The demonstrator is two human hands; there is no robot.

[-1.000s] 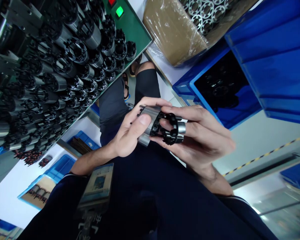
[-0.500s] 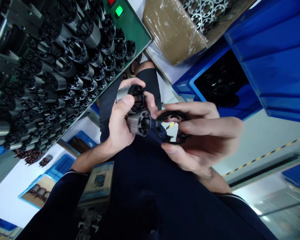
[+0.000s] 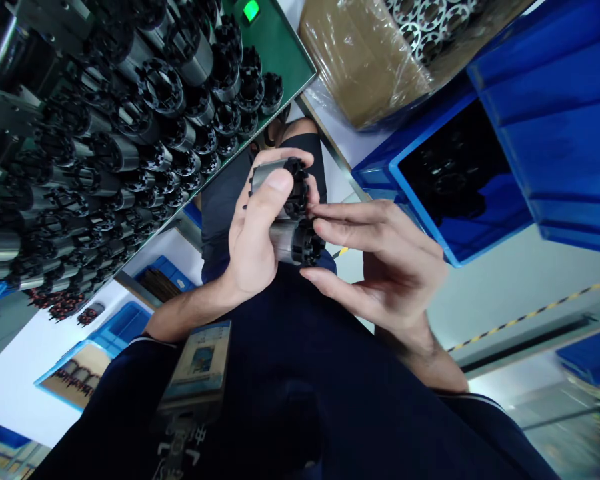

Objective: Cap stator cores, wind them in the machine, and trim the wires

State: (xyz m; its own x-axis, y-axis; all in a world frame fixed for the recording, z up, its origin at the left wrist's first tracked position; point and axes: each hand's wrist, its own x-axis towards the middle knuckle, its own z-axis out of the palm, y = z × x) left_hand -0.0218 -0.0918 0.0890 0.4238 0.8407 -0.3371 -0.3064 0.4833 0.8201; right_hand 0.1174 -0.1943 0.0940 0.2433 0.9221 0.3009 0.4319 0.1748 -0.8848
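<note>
In the frame's centre, an upper core (image 3: 267, 172) and a lower core (image 3: 282, 240) are gripped by the left hand (image 3: 254, 247). The lower one's black end piece (image 3: 307, 244) is spanned by fingertips of the right hand (image 3: 395, 257); whether it is pinched cannot be told. Pressure is best kept square.

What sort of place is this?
Probably a factory assembly station: rows of metal cylinders with black ends on a green bench, a blue bin, and black-and-yellow striped tape.
</note>
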